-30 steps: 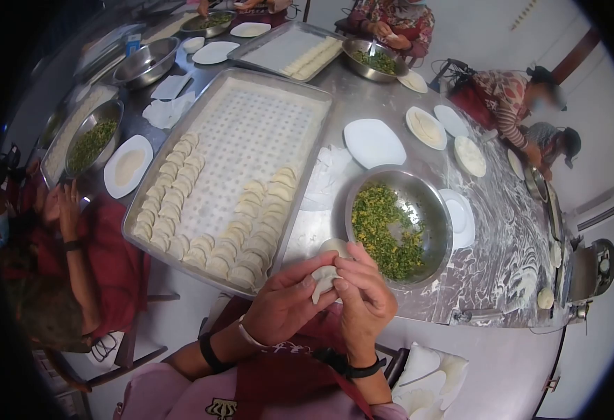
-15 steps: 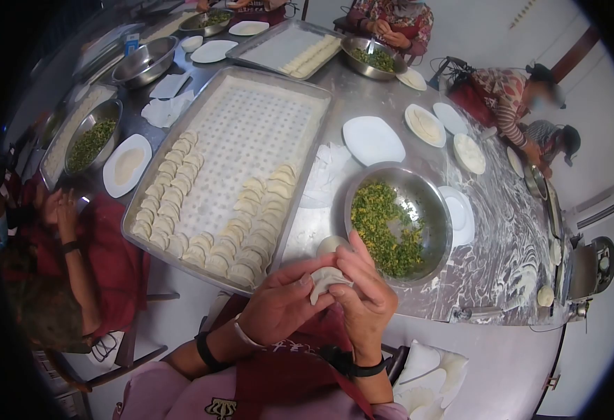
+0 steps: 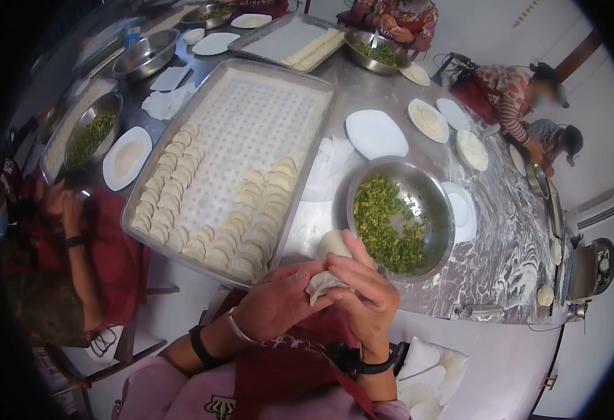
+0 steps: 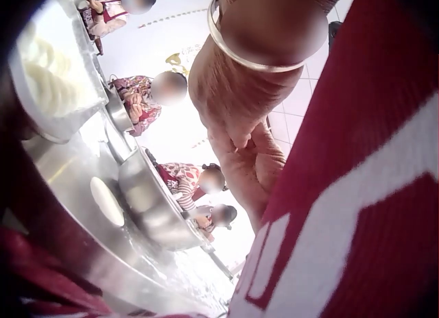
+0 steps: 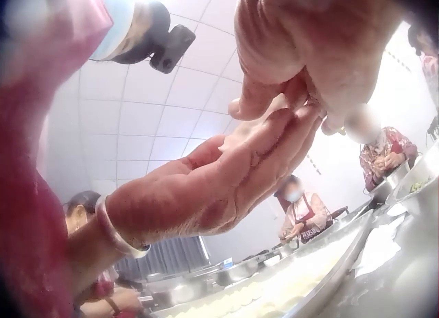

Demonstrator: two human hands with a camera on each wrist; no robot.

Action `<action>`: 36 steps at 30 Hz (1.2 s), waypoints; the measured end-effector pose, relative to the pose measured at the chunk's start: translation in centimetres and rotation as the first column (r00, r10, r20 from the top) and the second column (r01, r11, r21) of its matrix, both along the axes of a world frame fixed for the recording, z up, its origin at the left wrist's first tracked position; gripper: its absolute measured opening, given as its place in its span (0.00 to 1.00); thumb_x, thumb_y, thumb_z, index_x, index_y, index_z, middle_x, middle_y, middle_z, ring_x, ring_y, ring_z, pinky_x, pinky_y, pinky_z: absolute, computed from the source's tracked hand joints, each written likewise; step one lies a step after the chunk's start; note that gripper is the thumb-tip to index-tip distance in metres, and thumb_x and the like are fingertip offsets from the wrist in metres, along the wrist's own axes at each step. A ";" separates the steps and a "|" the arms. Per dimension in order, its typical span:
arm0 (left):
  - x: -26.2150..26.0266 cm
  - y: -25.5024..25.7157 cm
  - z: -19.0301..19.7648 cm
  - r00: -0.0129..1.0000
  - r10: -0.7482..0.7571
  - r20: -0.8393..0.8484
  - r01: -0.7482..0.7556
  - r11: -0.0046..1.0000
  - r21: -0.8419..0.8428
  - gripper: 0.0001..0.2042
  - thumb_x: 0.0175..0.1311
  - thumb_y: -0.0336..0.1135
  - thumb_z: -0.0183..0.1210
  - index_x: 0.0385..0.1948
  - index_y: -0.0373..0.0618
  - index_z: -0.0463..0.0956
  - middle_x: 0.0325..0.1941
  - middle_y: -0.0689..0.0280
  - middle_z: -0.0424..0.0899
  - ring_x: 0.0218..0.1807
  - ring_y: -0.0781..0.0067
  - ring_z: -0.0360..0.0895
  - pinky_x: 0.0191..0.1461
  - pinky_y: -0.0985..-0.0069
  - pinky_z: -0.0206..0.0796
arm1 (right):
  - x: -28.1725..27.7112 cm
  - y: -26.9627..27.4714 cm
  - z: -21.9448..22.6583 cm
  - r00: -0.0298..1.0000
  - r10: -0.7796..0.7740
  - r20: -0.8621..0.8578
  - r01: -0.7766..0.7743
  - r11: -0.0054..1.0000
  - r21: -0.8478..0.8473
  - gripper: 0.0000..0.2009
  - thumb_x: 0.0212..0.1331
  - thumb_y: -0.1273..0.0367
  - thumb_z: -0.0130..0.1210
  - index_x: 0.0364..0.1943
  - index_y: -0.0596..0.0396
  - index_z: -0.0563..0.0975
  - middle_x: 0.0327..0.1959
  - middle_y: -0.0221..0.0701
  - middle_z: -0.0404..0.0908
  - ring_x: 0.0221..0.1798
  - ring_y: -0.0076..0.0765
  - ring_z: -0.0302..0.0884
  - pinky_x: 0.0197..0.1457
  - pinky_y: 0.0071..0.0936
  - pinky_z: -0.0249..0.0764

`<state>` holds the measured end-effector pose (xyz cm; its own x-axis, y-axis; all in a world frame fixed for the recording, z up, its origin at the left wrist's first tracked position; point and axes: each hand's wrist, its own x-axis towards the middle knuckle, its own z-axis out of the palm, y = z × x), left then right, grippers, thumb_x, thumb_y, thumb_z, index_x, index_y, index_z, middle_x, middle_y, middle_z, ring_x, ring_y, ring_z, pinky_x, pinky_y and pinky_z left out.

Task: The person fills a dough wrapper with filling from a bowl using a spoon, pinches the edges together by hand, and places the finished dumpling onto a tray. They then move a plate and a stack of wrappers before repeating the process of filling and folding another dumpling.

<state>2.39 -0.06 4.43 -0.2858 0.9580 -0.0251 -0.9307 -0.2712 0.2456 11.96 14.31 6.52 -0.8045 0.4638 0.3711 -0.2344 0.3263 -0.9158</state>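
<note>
In the head view both hands meet at the near edge of the steel table, around a pale dumpling [image 3: 323, 283]. My left hand [image 3: 272, 308] holds it from the left, the thumb along its side. Fingers of my right hand [image 3: 368, 290] lie over its other side and pinch its edge, hiding part of it. The right wrist view shows a sliver of the dumpling [image 5: 247, 129] between the two hands. Just beyond the fingers is a round pale wrapper [image 3: 333, 243]. A steel bowl [image 3: 436, 248] of chopped green and yellow filling [image 3: 384, 217] stands right behind the right hand.
Left of the hands lies a large tray [image 3: 209, 105] with rows of finished dumplings [image 3: 247, 231]. White plates [image 3: 377, 134] and floury smears [image 3: 510, 231] cover the right side. Several people work around the table, one close at the left [image 3: 76, 273].
The right fingers have closed further over the dumpling, so less of it shows. Both hands stay together in nearly the same place, and the view has shifted slightly.
</note>
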 end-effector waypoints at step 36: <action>0.8 -0.1 0.1 0.889 0.008 -0.457 -0.147 0.952 -0.269 0.23 0.76 0.41 0.49 0.66 0.36 0.63 0.55 0.64 0.76 0.56 0.76 0.75 0.60 0.72 0.71 | -0.2 -1.2 -1.5 0.990 -0.129 -0.064 0.135 0.985 0.107 0.06 0.50 0.77 0.65 0.33 0.59 0.84 0.43 0.37 0.87 0.63 0.55 0.75 0.74 0.56 0.56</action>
<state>3.24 -0.19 4.51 -0.4053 0.9021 -0.1481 -0.6814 -0.1902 0.7068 11.78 13.12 5.00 -0.7151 0.5183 0.4690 -0.2325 0.4564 -0.8589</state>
